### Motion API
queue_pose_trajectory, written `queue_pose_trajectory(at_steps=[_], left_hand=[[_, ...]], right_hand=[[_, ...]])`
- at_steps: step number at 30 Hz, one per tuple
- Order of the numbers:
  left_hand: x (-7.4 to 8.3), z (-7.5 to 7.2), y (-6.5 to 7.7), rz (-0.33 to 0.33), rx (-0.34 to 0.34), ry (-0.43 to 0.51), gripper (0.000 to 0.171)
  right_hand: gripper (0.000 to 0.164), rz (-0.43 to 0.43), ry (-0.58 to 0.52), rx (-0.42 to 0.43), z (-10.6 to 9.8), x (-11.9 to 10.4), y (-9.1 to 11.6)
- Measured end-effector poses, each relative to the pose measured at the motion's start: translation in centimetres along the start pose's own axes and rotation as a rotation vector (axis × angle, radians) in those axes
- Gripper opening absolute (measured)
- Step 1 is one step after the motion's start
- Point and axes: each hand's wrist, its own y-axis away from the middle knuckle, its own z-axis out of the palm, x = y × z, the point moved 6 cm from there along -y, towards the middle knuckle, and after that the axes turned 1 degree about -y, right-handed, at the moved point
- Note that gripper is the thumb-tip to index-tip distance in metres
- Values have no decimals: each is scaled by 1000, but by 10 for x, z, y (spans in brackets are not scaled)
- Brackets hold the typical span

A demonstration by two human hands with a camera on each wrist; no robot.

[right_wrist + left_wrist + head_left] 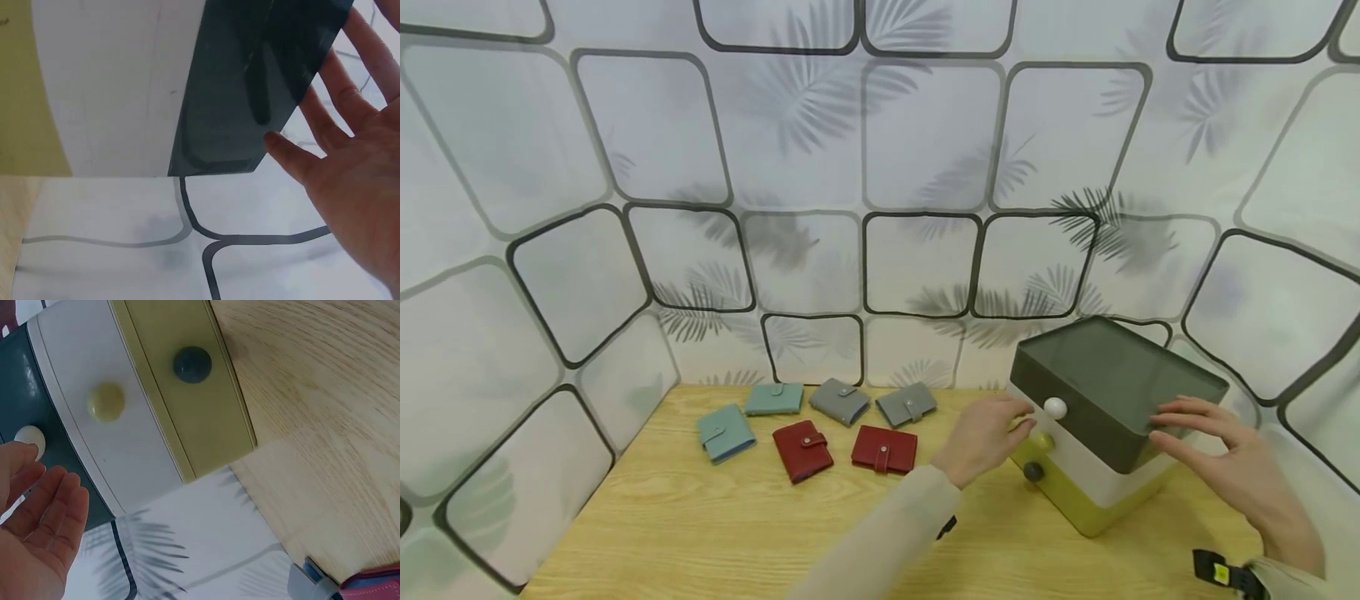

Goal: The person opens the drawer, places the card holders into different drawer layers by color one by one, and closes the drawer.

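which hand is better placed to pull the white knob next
Probably the left hand: it is right by the white knob, whereas the right hand is at the drawer unit's dark top edge, farther from that knob.

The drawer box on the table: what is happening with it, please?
A person reaches for the drawer box with both hands. The left hand is at the white knob of the top drawer; the right hand is at the edge of the dark top. All three drawers look closed. Six small wallets lie on the table.
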Motion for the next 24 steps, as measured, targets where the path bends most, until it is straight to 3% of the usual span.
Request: queue_pose_trajectory(at_steps=[13,24], left_hand=[[14,6,-15,-61,72,58,22],[27,8,-23,-41,134,54,14]], right_hand=[[30,3,7,35,-3,10,-2],[24,-17,25,44,-6,8,-4]])
